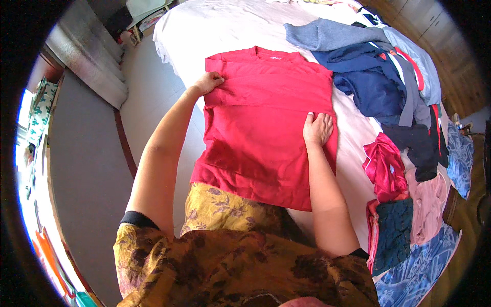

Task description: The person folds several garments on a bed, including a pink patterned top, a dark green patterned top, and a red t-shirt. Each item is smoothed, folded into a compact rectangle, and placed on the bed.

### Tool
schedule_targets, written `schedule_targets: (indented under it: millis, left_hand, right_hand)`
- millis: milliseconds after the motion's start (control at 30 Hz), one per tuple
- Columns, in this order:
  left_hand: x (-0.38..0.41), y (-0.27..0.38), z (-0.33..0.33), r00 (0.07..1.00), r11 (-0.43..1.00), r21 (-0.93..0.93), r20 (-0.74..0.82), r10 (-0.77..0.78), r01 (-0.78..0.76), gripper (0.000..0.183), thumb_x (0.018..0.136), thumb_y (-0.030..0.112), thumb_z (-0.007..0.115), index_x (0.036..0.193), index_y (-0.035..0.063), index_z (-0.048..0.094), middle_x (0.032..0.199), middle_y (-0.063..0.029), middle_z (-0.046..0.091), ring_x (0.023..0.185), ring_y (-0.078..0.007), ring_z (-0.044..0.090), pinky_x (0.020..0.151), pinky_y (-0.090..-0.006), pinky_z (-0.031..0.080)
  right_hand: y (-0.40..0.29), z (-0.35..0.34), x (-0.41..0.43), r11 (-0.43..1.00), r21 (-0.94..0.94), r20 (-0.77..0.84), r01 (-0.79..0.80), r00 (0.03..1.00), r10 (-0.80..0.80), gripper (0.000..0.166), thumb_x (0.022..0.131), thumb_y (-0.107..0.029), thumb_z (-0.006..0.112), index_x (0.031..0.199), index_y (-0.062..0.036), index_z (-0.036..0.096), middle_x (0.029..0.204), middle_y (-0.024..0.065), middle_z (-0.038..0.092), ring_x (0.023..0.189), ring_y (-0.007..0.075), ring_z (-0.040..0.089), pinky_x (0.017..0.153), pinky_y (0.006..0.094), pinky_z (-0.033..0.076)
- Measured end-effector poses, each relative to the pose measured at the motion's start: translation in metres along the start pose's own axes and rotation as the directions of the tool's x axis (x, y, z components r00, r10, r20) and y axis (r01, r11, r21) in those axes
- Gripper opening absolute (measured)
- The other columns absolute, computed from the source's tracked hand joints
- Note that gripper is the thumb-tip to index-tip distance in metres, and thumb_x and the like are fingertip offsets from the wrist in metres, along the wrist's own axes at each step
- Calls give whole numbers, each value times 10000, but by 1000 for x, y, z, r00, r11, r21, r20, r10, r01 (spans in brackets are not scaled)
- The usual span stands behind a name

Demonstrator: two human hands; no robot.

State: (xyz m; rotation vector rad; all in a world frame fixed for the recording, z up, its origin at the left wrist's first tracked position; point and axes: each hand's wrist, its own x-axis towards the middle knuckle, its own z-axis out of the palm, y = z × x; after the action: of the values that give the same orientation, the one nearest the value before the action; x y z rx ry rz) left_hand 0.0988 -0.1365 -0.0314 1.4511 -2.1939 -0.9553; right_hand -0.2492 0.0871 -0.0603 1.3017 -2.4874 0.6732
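A red shirt lies spread on the white bed sheet, its neckline at the far end and its hem hanging over the near edge, close to my body. My left hand pinches the shirt's left edge just below the shoulder, with the fingers closed on the fabric. Lower down near the right edge, my right hand rests on the shirt, its fingers bent; whether it grips any cloth cannot be told. Creases run across the shirt's chest and lower part.
Right of the shirt lie a grey garment, navy clothes, a black garment, a crimson satin garment, a pink garment and a folded dark teal cloth. A grey curtain hangs at the left.
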Motion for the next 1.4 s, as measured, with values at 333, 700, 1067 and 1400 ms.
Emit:
schedule_targets:
  millis: [333, 700, 1067, 1400]
  left_hand:
    - [-10, 45, 3, 987, 852, 519, -159, 23, 64, 294, 844, 255, 499, 1000, 29, 602, 1035, -209, 610, 968, -356, 585, 836, -454, 463]
    - [-42, 94, 93, 917, 724, 656, -119, 381, -216, 569, 880, 548, 382, 1373, 264, 371, 1466, -120, 245, 1364, -329, 182, 1050, -604, 170]
    - [-33, 95, 98, 911, 732, 642, -123, 393, -229, 628, 862, 594, 378, 1397, 269, 326, 1463, -143, 243, 1357, -347, 193, 1051, -593, 168]
    - [-18, 106, 44, 986, 804, 594, -126, 108, -12, 405, 828, 419, 534, 1044, 85, 610, 1106, -97, 583, 1100, -268, 495, 915, -506, 351]
  right_hand:
    - [27, -3, 5, 789, 613, -85, -44, 989, 121, 190, 773, -206, 608, 825, -24, 592, 852, 175, 591, 830, 348, 543, 731, 450, 420]
    - [-70, 23, 86, 934, 57, 410, 352, 845, -343, 745, 875, -603, 310, 1434, -118, 227, 1498, 152, 151, 1395, 281, 99, 1110, 475, 87]
    - [-9, 60, 158, 925, 61, 174, 375, 908, -380, 470, 879, -429, 426, 1256, -160, 502, 1412, 96, 360, 1339, 260, 256, 1071, 456, 213]
    - [-12, 41, 171, 967, 25, 176, 253, 951, -253, 489, 834, -335, 561, 1275, -139, 482, 1307, 110, 471, 1253, 316, 355, 1041, 457, 275]
